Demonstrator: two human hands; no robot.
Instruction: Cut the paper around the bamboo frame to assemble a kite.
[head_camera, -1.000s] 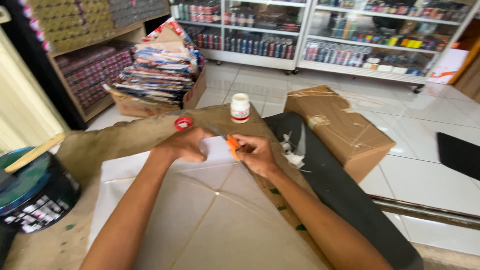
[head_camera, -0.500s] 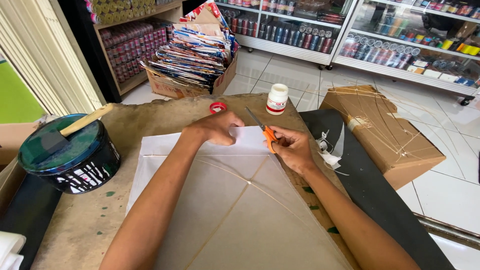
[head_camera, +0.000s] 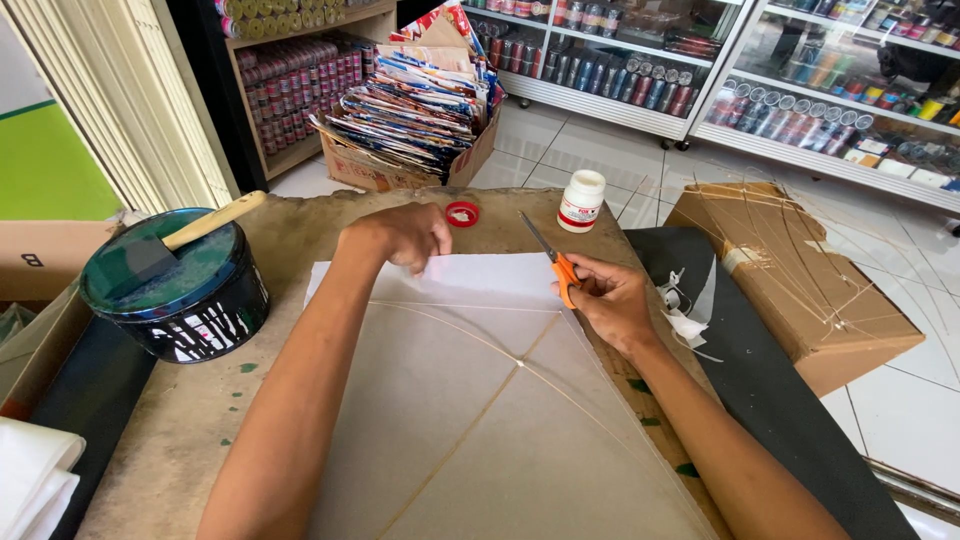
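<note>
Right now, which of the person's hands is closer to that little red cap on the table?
Left. The left hand presses the white paper just beside the red cap; the right hand, holding orange-handled scissors, sits farther off to the cap's right.

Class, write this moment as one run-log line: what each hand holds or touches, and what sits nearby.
left hand: pressing white paper | right hand: holding orange scissors | nearby: glue bottle, red cap, black tub

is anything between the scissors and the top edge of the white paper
Nothing visible. The right hand holds the orange-handled scissors with the blades over the white paper near its top edge; the left hand presses the paper farther left, apart from the blades.
</note>
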